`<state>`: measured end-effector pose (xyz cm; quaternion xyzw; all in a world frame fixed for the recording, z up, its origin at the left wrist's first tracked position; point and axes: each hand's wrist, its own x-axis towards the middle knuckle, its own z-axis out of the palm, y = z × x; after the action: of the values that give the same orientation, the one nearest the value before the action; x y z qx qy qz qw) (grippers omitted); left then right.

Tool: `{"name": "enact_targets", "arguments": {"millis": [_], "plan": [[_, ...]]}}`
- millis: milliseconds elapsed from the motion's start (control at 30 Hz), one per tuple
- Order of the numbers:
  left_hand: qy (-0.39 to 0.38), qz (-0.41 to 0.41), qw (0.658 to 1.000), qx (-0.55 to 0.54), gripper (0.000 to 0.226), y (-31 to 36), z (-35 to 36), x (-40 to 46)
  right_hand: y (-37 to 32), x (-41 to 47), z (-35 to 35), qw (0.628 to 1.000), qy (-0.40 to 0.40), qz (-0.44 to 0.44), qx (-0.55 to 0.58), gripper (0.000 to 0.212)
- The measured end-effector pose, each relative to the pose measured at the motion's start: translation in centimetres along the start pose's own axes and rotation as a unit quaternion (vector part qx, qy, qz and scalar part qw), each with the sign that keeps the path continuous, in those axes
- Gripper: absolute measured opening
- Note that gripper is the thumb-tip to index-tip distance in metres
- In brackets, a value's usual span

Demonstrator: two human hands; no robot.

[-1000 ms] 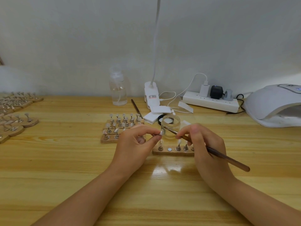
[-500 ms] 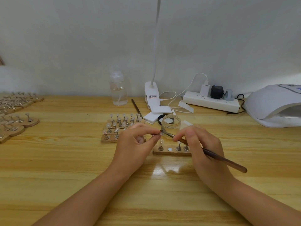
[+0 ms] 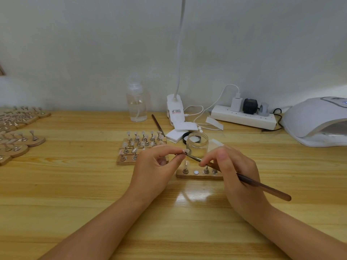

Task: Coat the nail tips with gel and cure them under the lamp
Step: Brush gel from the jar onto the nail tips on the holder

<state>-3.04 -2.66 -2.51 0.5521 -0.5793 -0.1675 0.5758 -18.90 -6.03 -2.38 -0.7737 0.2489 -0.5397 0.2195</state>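
Head view shows me both hands low in the middle, over the wooden surface (image 3: 75, 184). On my left hand (image 3: 154, 171) the thumb and the first fingers (image 3: 176, 154) are curled together and pinch a small nail tip (image 3: 185, 152) on its stand, lifted above the surface. On my right hand (image 3: 236, 171) the fingers (image 3: 208, 158) are bent and pinch a thin brown brush (image 3: 244, 180) like a pen; its front end touches the nail tip, and its back end points out to the right and toward me. Both wrists are close to the surface and the forearms come in from the bottom edge.

Just under the fingers lies a small wooden holder (image 3: 199, 174) with some metal stands in it, one carrying a tip, and one pale round spot between them. Behind it stands an open glass jar (image 3: 197, 144), with its black lid (image 3: 185, 136) just beside. To the left of the jar is a group of wooden holders with many tips (image 3: 139, 145). More such holders (image 3: 18, 132) lie at the far left edge.

Farther back I see a clear bottle (image 3: 136, 107), a second brush (image 3: 157, 124), a white clip lamp (image 3: 175, 107) with its neck going up, white pads (image 3: 178, 132), and a power strip (image 3: 244, 117) with plugs. The curing lamp (image 3: 315, 121), white and domed, stands at the far right. The wall (image 3: 93, 44) behind is plain and pale.
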Motion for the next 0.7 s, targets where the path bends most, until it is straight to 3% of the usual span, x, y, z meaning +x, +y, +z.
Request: {"name": "enact_targets", "arguments": {"millis": [700], "plan": [[-0.007, 0.04, 0.999, 0.009, 0.029, -0.21, 0.3, 0.05, 0.2, 0.04, -0.05, 1.0, 0.023, 0.005, 0.006, 0.032]]}}
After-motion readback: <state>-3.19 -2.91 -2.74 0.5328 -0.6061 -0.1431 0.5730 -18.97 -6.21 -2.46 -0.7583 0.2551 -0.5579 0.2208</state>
